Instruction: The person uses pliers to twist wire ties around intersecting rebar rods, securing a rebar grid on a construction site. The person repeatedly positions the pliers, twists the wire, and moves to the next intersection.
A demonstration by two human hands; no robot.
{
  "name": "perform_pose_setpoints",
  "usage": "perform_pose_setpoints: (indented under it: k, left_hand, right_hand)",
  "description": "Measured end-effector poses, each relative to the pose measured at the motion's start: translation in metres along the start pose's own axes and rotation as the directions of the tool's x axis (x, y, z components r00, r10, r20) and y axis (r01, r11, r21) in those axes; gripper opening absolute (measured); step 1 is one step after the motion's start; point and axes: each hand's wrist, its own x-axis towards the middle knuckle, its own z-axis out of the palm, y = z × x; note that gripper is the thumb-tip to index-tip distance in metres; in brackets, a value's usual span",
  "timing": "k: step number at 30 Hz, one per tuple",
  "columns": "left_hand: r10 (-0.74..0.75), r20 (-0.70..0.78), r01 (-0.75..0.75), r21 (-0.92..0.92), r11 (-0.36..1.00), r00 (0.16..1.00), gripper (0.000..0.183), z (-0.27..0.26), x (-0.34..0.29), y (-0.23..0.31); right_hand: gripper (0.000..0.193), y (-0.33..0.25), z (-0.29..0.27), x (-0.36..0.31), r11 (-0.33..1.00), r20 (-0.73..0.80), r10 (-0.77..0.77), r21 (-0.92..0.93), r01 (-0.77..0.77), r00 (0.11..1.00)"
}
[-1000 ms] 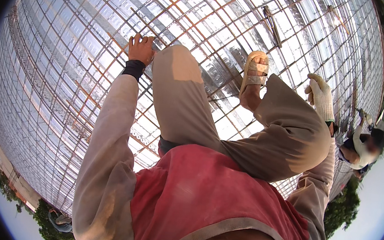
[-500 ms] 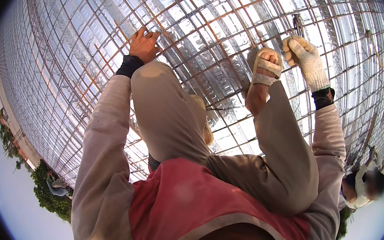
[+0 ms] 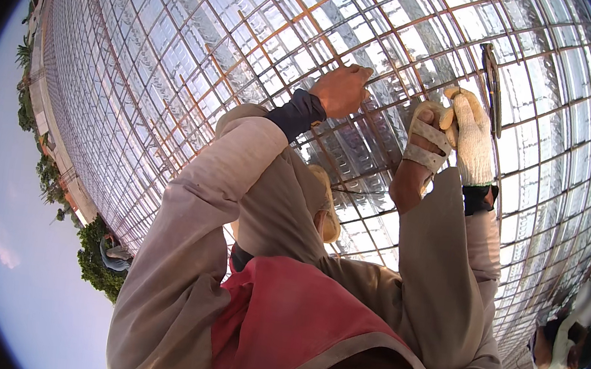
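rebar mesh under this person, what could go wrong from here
The bare left hand could get scraped on the partly rusty mesh. Exposed toes in the open sandal beside the gloved right hand might stub against it. The dark tool near that hand could be knocked aside.

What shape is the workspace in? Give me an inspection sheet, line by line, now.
Surface: shiny ribbed metal sheeting under a rebar mesh.
Job's things: rebar mesh, partly rust-coloured; a dark long-handled tool lying on it.
Clutter: nothing seen.
Left grip: bare, at the bars, fingers curled; hold unclear.
Right grip: gloved, between the sandalled foot and the tool; hold unclear.
Cables: nothing seen.
Surroundings: another person at the lower right; trees and sky at the left.
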Motion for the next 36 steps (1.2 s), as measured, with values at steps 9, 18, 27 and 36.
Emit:
perform_pose_setpoints:
  k: [9, 18, 27, 36]
  left_hand:
    - [-0.195, 0.005, 0.195, -0.046, 0.98, 0.981, 0.049, 0.026, 0.044, 0.013]
    - [-0.071, -0.084, 0.066, -0.07, 0.995, 0.994, 0.046, 0.047, 0.053, -0.005]
    - [-0.059, -0.143, 0.04, -0.137, 0.99, 0.988, 0.034, 0.047, 0.048, -0.01]
    - [0.072, -0.244, -0.121, -0.19, 0.974, 0.967, 0.041, 0.015, 0.048, -0.019]
  right_hand:
    - [0.035, 0.05, -0.014, -0.013, 0.997, -0.012, -0.055, -0.048, 0.055, 0.998]
    - [0.032, 0.049, 0.007, 0.0, 0.917, -0.068, -0.328, -0.265, 0.3, 0.942]
    - [0.03, 0.044, 0.008, -0.007, 0.981, -0.072, -0.028, -0.191, 0.013, 0.997]
    - [0.031, 0.035, 0.002, -0.007, 0.974, -0.037, -0.063, -0.219, 0.054, 0.997]
